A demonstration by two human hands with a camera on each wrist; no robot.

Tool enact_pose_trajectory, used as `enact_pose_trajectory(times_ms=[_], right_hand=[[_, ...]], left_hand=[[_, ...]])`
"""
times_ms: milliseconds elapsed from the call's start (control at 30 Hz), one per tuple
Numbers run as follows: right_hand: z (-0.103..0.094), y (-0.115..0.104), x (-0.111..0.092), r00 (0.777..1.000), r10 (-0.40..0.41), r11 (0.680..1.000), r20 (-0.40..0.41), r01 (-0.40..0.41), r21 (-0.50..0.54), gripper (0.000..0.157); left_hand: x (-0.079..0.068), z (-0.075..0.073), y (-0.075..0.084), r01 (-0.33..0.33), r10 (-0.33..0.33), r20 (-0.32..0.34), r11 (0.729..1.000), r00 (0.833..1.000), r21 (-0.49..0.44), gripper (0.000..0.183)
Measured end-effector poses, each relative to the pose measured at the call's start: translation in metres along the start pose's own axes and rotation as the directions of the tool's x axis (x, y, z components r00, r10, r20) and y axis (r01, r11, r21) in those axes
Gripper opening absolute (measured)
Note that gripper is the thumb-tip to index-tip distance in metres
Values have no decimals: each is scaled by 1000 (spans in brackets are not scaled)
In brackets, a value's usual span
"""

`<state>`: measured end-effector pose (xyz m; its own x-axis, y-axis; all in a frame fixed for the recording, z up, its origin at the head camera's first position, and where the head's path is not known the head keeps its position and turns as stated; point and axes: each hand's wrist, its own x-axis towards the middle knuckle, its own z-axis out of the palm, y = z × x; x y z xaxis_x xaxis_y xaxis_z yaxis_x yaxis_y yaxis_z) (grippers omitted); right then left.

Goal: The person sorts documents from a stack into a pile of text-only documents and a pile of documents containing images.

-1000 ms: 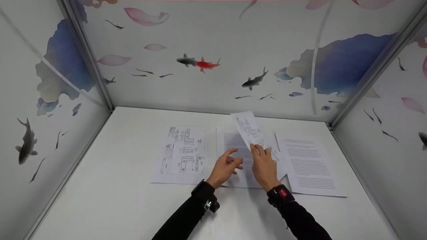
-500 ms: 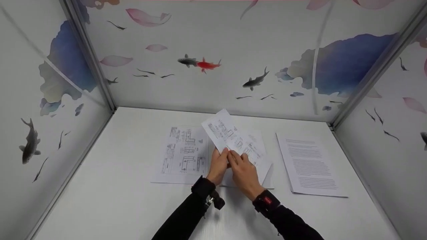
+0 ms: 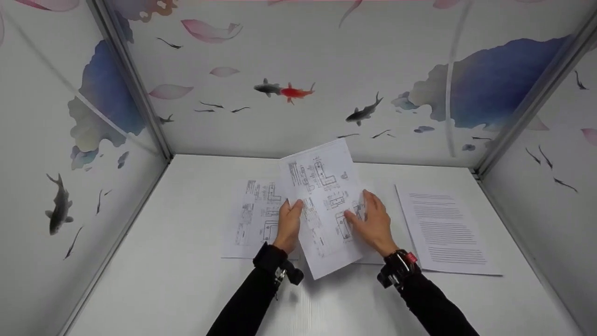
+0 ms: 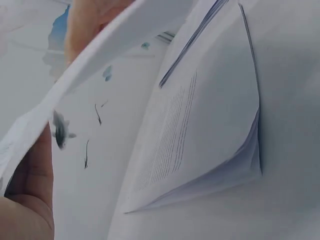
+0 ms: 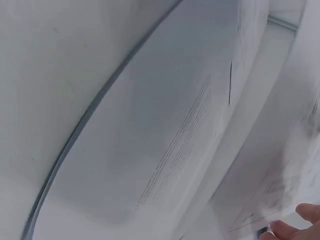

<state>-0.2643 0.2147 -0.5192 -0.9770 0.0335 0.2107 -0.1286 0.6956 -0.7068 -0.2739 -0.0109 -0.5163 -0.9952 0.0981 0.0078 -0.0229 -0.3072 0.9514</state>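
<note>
In the head view, a few sheets of paper with technical drawings (image 3: 326, 200) are held up, tilted, above the table. My left hand (image 3: 288, 226) pinches their left edge, thumb on the printed face and fingers behind. My right hand (image 3: 375, 224) is at the right edge, its thumb over the print and its fingers along the side. In the left wrist view, the sheets' edge (image 4: 55, 95) crosses in front of the left hand (image 4: 30, 200). The right wrist view shows blurred paper (image 5: 280, 175) beside the right fingertips (image 5: 287, 230).
Another drawing sheet (image 3: 245, 224) lies on the white table (image 3: 177, 280) to the left, partly covered. A stack of text pages (image 3: 447, 233) lies to the right. More text pages (image 4: 200, 115) lie below the held sheets. Printed white panels (image 3: 303, 46) enclose the table.
The held sheets moved from the right to the middle and turned to face the camera more squarely. The left hand took their left edge; the right hand shifted to their right edge.
</note>
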Motion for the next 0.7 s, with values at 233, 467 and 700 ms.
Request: enact_pose_trajectory(times_ms=[233, 467, 700], right_hand=[[-2, 11, 3, 950, 100, 891, 297, -218, 398, 63], [3, 5, -6, 936, 9, 877, 351, -176, 448, 60], [9, 0, -4, 957, 131, 853, 259, -242, 462, 50]], left_hand=[[0, -19, 6, 13, -11, -55, 999, 998, 45, 35], [0, -18, 5, 44, -39, -62, 996, 997, 81, 37], [-8, -36, -2, 181, -193, 34, 960, 981, 214, 43]])
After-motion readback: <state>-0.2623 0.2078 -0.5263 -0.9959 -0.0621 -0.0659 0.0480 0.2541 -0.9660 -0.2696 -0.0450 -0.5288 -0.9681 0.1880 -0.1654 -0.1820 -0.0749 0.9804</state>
